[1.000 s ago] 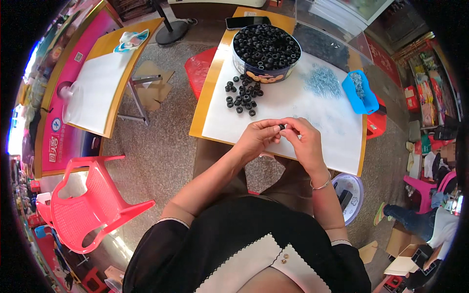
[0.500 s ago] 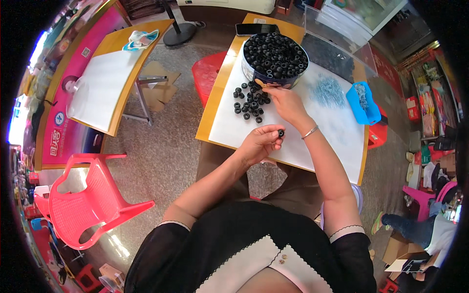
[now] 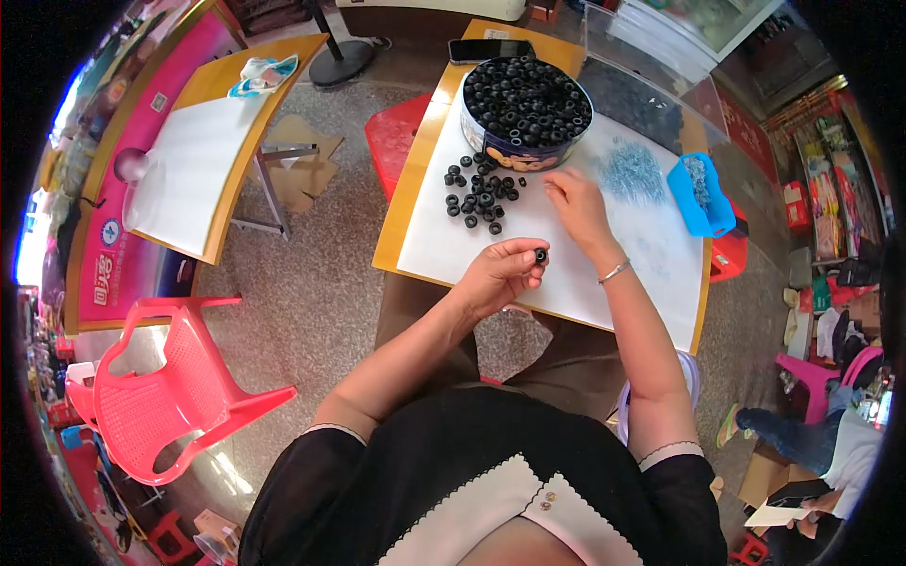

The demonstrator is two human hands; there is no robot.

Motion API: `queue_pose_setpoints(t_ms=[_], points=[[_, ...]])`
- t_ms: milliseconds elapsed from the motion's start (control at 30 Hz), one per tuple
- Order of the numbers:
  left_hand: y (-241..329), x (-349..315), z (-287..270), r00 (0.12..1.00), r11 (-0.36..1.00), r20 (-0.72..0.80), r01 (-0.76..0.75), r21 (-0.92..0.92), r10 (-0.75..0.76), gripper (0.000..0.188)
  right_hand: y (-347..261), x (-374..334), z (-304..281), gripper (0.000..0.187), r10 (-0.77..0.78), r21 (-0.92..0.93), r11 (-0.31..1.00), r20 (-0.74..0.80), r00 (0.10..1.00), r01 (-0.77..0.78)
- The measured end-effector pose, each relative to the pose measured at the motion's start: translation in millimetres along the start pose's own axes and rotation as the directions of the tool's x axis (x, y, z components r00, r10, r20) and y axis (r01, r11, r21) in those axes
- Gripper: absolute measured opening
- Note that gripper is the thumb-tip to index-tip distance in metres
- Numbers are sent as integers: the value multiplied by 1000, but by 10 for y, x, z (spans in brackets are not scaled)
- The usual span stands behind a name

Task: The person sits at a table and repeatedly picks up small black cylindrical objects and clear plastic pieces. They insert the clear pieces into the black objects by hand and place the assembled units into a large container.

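Observation:
My left hand (image 3: 505, 273) is at the near edge of the table, pinching a small black ring-shaped part (image 3: 541, 256) between thumb and fingertips. To its upper right, my right hand (image 3: 578, 209) is over the white table top with its fingers bent together. Whatever may be between those fingertips is too small to make out. A loose pile of the same black parts (image 3: 484, 200) lies to the left of my right hand. Behind the pile stands a round tin (image 3: 528, 158) heaped with more black parts (image 3: 525, 99).
Thin bluish pieces (image 3: 631, 172) are spread on the white table top (image 3: 604, 283), beside a blue basket (image 3: 700, 212) holding more. A dark phone (image 3: 491, 51) lies behind the tin. A clear panel (image 3: 651, 80) stands at the back right. A pink chair (image 3: 179, 387) is at left.
My right hand has drawn back from the pile by the tin, toward me and slightly right. My left hand keeps its pinch on the black part, nearly unmoved.

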State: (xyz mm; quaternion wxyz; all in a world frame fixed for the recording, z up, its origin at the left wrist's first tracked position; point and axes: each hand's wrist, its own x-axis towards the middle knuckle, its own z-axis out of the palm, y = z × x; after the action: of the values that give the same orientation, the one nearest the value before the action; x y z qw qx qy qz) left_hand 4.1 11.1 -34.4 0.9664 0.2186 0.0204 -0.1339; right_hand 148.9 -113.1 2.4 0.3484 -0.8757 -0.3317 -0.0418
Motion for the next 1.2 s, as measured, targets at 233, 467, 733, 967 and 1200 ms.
queue_pose_setpoints(t_ms=[233, 467, 733, 967, 1200], points=[[13, -1, 15, 1000, 999, -6, -13, 39, 14, 28, -147, 74, 263, 19, -77, -66, 995, -37, 996, 74], [-8, 11, 40, 997, 998, -32, -70, 6, 70, 26, -339, -139, -161, 20, 241, 615, 738, 146, 959, -279], [19, 18, 219, 987, 996, -128, -94, -2, 93, 24, -661, -640, -503, 18, 319, 820, 489, 151, 936, -299], [68, 7, 348, 987, 994, -116, -111, -23, 108, 19, -789, -730, -551, 13, 282, 896, 390, 105, 954, -214], [68, -27, 334, 987, 993, -113, -114, 12, 115, 24, -654, -793, -505, 12, 208, 894, 421, 71, 975, -155]])
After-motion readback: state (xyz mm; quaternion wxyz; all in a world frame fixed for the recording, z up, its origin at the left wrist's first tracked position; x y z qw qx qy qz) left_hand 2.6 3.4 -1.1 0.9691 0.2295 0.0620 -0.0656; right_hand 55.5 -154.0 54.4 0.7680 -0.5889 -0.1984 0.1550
